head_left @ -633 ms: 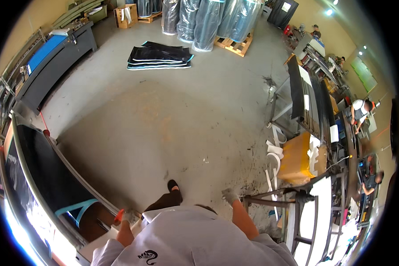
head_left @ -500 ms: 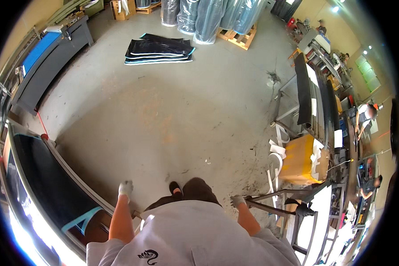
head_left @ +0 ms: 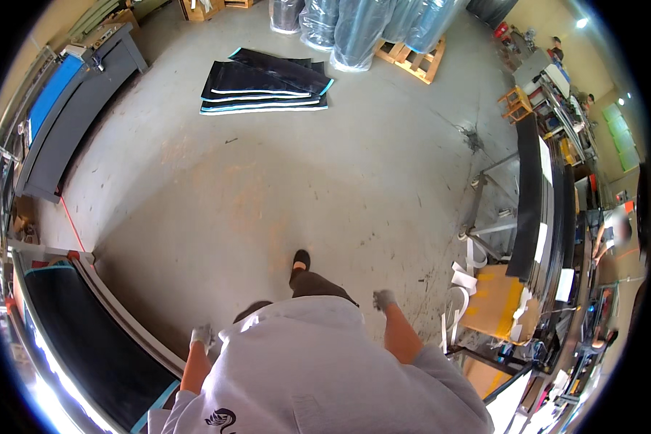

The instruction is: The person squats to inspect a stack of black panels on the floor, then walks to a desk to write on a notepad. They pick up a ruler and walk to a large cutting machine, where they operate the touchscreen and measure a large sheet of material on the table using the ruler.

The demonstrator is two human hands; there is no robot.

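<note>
My left hand (head_left: 202,335), in a pale glove, hangs low at my side near the long table at left. It holds nothing that I can see, and its small fingers look loosely open. On that table lies a black sheet (head_left: 87,318) with light blue edging, apart from the hand. My right hand (head_left: 385,299), also gloved, hangs out over the floor with loose fingers and no object in it. Farther ahead, a stack of black sheets (head_left: 264,87) with blue and white edges lies on the floor.
Plastic-wrapped rolls (head_left: 358,36) stand at the back beside a wooden pallet (head_left: 419,64). A grey machine (head_left: 87,116) with a blue top stands far left. At right are a rack with black strips (head_left: 526,195), a cardboard box (head_left: 495,304), white scraps (head_left: 459,300) and people beyond.
I have stepped forward; one shoe now reaches farther ahead. My right hand has come away from the metal frame at right, and my left hand has swung lower in the view.
</note>
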